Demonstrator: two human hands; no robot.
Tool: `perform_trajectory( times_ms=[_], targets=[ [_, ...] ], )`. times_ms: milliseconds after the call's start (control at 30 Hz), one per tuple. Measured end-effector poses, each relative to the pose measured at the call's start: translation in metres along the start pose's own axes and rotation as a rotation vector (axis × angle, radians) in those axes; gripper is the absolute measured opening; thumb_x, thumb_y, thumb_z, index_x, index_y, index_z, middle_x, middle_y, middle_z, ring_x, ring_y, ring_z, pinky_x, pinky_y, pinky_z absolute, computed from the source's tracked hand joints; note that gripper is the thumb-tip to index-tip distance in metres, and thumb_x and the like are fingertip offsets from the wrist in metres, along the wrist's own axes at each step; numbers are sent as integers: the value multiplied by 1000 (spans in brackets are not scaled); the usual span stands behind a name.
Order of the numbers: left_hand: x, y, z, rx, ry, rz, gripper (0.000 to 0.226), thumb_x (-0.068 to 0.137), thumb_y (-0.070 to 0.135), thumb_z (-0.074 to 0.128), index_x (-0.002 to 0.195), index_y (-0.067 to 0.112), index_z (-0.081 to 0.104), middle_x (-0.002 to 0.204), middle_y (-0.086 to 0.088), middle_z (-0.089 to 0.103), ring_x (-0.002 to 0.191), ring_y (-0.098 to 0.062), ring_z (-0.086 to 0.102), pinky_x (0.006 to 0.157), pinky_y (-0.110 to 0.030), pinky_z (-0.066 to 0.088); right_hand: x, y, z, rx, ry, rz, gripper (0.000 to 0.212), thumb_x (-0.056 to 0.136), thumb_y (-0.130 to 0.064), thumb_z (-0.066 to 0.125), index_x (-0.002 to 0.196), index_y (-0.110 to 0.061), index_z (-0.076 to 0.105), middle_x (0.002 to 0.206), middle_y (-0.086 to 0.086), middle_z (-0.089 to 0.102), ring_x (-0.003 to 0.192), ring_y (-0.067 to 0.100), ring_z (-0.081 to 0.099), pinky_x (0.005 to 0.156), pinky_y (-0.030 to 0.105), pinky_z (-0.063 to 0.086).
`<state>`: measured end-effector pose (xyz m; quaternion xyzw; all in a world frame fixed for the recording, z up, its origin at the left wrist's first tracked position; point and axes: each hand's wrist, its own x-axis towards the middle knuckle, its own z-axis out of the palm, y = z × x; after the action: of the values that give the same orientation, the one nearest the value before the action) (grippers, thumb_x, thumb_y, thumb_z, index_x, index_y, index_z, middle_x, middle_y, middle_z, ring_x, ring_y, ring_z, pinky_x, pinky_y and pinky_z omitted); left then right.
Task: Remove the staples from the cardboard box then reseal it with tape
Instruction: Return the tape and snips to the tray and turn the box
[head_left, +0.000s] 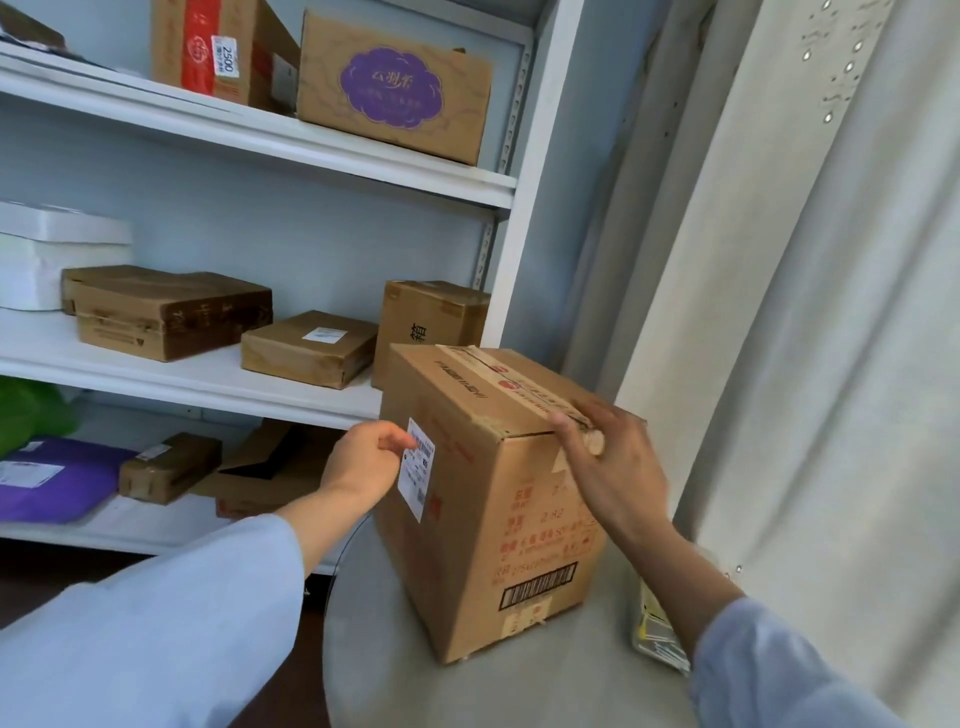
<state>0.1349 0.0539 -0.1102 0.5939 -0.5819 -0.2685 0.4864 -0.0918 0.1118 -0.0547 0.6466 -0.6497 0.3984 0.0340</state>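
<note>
- Shelving unit (249, 130) fills the background, loaded with other parcels, close behind the work. A hard tug on the box could send it back into the small carton (431, 322) on the middle shelf just behind it.
- The cardboard box (483, 499) stands upright on a round grey table (415, 675), close to the table's far edge. Shove it away and it may tip off that side.
- Left hand (363, 460) sits against the box's left face, fingers loosely curled beside the white shipping label (418, 467), touching rather than gripping. A brace that light may let the box spin under a pull.
- Right hand (602, 457) rests on the top front edge, fingers bent over the end of the tape strip (524, 389) along the seam, thumb down the front. Whether it pinches anything, I cannot tell. No staples visible from here; bare fingertips hunting under that flap risk a jab.
- A clear packet (657, 631) lies by the right forearm, and an elbow sweep could knock it off.
</note>
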Motion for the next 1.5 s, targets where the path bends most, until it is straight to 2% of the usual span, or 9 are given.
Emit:
perform_trajectory(
  times_ms=[100,200,333,567,733,900,1267,1400,1500],
  targets=[
    [2,11,4,63,47,60,52,86,-6,48,127,25,51,128,-6,54,107,-22,57,87,-37,50,-2,-27,9,-140,-153,-92,93,66,-91,25,140,-36,43,150,-4,37,139,22,30,107,51,32],
    [-1,33,4,248,71,285,80,84,-6,54,146,36,27,146,-1,30,123,-23,46,87,-39,52,-4,-35,22,-239,-190,-115,85,69,-87,37,136,-35,44,147,-3,41,139,25,31,110,50,31],
    [7,49,11,450,9,448,62,88,3,53,141,33,41,155,4,24,143,-20,17,115,-44,25,1,-29,30,-234,-134,-139,68,79,-71,49,135,-34,48,142,-6,48,137,24,33,109,49,34],
    [8,56,24,468,-56,634,45,89,23,62,130,37,52,126,12,52,125,-12,42,115,-44,22,9,37,-5,157,-267,-163,49,82,-50,65,129,-40,55,140,-12,50,136,10,36,115,41,28],
    [22,51,17,666,-25,450,59,81,56,61,136,44,42,145,7,36,139,-20,23,114,-55,6,10,94,-28,137,49,69,45,93,-8,53,121,-43,57,142,-7,49,132,22,45,108,43,39],
    [19,49,29,228,-131,295,69,77,45,71,139,32,42,150,-2,23,136,-24,31,110,-40,29,20,95,-21,75,58,156,43,89,-22,63,131,-28,55,143,2,46,126,26,48,104,41,41],
    [52,39,34,288,-164,276,69,81,38,69,142,28,40,154,-5,22,141,-25,24,113,-46,25,37,95,5,-24,89,174,40,93,-29,58,132,-35,52,143,-8,46,124,24,50,95,41,44],
    [53,52,29,709,-83,308,69,83,55,59,144,36,33,158,-4,16,142,-29,22,114,-50,18,43,94,3,-111,85,174,41,94,-32,55,134,-38,48,145,-11,43,124,23,50,90,42,46],
    [36,73,45,909,-8,542,70,83,52,59,145,34,30,159,-1,12,145,-25,14,116,-48,2,44,94,2,-107,70,173,52,95,-27,52,144,-35,36,147,-5,43,127,26,48,96,44,45]
  ],
)
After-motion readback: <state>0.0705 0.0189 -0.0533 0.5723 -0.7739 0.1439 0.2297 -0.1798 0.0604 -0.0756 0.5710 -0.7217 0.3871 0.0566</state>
